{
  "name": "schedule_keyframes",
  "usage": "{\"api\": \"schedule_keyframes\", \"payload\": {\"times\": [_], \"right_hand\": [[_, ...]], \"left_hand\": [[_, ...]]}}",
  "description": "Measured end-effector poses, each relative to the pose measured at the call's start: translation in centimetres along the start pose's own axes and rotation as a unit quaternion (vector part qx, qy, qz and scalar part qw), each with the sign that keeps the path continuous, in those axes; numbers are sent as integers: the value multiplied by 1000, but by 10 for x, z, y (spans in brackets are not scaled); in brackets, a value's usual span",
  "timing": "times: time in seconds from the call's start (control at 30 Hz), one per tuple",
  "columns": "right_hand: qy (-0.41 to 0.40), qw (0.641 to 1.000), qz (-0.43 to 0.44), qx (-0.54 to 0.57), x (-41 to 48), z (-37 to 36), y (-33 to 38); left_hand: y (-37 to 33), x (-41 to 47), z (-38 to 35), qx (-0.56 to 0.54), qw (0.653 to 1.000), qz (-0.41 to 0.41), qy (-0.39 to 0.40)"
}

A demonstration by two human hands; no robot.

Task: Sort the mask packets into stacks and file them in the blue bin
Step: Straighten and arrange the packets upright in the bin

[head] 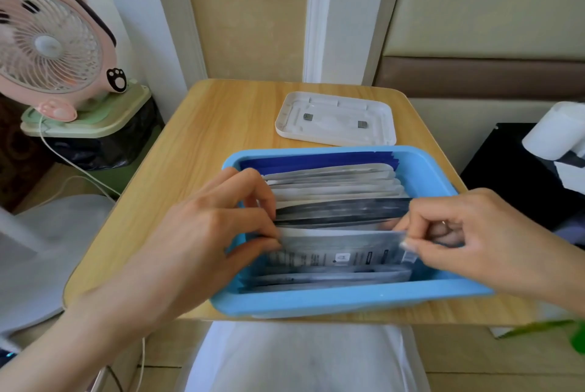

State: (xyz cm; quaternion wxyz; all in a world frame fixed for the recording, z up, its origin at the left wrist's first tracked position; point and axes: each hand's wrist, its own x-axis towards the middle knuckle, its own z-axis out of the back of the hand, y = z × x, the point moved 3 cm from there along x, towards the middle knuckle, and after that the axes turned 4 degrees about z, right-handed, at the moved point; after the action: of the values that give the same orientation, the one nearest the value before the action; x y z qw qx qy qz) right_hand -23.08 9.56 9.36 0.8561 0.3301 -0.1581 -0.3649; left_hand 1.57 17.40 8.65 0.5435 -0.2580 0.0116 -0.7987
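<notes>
A light blue bin [348, 299] sits on the near part of a small wooden table [202, 138]. Several mask packets stand on edge inside it: dark blue ones [316, 159] at the back, white ones [332, 182] in the middle, black ones [342, 212] in front of them, and silver printed ones [332, 255] nearest me. My left hand [215, 227] pinches the left edges of the black and silver packets. My right hand [468, 233] pinches the right top corner of a silver packet.
A white plastic lid [335, 119] lies upside down on the table behind the bin. A pink fan [53, 46] stands on a green-lidded waste bin [88, 125] at the left. A black box with a white object [554, 135] is at the right.
</notes>
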Motion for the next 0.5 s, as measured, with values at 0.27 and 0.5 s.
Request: {"api": "schedule_keyframes", "payload": {"times": [0.27,0.5], "right_hand": [[56,998,12,19,0,2,7],[22,991,42,-122,9,-10,15]], "left_hand": [[-8,3,1,14,994,-96,39],[-11,4,-1,34,985,-133,108]]}}
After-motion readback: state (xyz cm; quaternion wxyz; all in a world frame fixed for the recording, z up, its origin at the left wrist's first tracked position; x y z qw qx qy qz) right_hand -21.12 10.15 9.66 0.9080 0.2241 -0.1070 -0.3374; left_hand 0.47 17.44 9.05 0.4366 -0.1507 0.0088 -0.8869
